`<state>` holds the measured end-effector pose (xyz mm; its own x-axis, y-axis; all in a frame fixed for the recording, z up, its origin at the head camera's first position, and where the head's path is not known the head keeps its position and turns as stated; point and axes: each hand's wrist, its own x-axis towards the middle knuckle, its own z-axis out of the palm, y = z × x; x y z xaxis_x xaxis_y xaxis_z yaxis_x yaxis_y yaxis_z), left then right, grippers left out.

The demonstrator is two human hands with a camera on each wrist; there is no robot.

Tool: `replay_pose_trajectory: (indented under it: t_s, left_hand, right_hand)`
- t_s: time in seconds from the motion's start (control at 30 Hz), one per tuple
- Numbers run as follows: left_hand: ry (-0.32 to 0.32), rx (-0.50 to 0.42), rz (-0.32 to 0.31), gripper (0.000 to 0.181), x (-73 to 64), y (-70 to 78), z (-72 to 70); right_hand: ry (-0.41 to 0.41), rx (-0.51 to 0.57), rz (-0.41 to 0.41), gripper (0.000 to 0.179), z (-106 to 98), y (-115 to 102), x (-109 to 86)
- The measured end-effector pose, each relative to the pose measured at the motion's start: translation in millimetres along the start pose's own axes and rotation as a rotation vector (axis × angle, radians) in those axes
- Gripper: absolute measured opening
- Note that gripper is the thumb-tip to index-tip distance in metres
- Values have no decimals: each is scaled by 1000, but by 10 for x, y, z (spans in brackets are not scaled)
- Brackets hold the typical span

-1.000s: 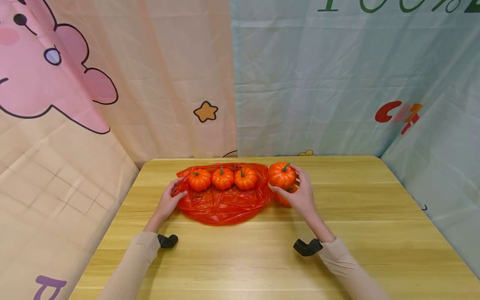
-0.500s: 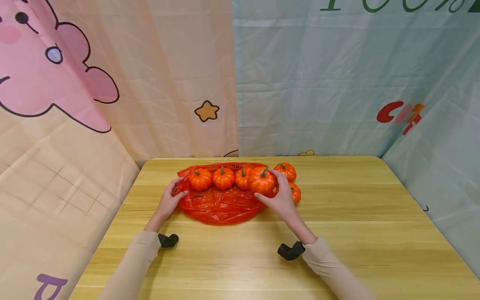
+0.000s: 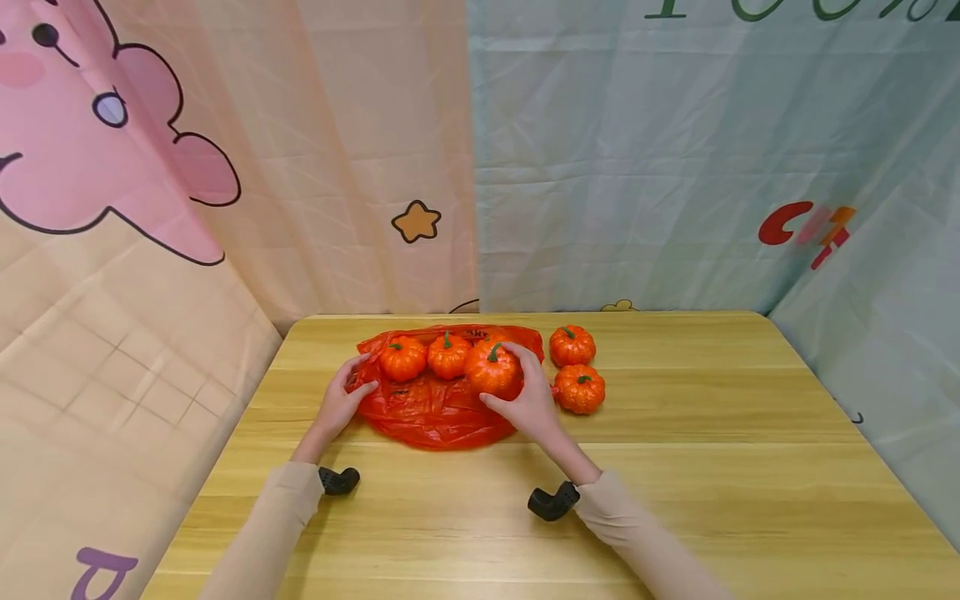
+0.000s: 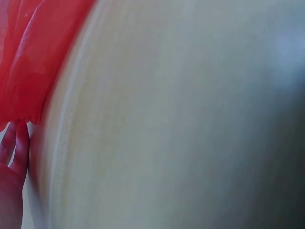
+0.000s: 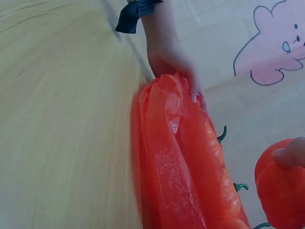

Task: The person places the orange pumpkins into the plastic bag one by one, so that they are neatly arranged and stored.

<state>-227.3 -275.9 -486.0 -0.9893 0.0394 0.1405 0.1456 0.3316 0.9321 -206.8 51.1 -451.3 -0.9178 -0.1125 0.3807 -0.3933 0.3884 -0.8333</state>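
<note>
A red plastic bag [image 3: 442, 417] lies spread on the wooden table, its left end held by my left hand [image 3: 339, 402]. The left wrist view catches only the fingers [image 4: 21, 143] of that hand at the bag's edge [image 4: 28, 81]. Three small orange pumpkins with green stems sit in a row on the bag: one at left [image 3: 402, 360], one in the middle [image 3: 448, 357], and a third [image 3: 491, 341], mostly covered. My right hand [image 3: 528, 396] grips another pumpkin [image 3: 489, 371] between thumb and fingers, raised in front of the third; it also shows close up in the right wrist view [image 5: 281, 191].
Two more pumpkins stand on the table right of the bag, one behind [image 3: 572, 345] and one in front [image 3: 580, 389]. Printed curtains [image 3: 600, 167] hang behind the table [image 3: 712, 400] and along its sides. Black wrist mounts [image 3: 553, 502] stick out from both sleeves.
My right hand has carried the pumpkin leftward from the right side of the bag to over its row, uncovering the two pumpkins at right. The left hand has stayed at the bag's left end.
</note>
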Motion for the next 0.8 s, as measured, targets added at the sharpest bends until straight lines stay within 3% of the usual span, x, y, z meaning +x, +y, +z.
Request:
replay_pose_trajectory:
  t_s: [0.27, 0.57, 0.8]
  left_hand:
    - [15, 11, -7, 54, 32, -89, 3]
    - [-1, -14, -40, 55, -60, 202, 15]
    - [-6, -6, -29, 54, -86, 252, 14]
  right_hand:
    - [-39, 6, -67, 77, 240, -16, 66]
    - [-116, -9, -134, 78, 447, 36, 134]
    - [-165, -72, -197, 77, 566, 63, 194]
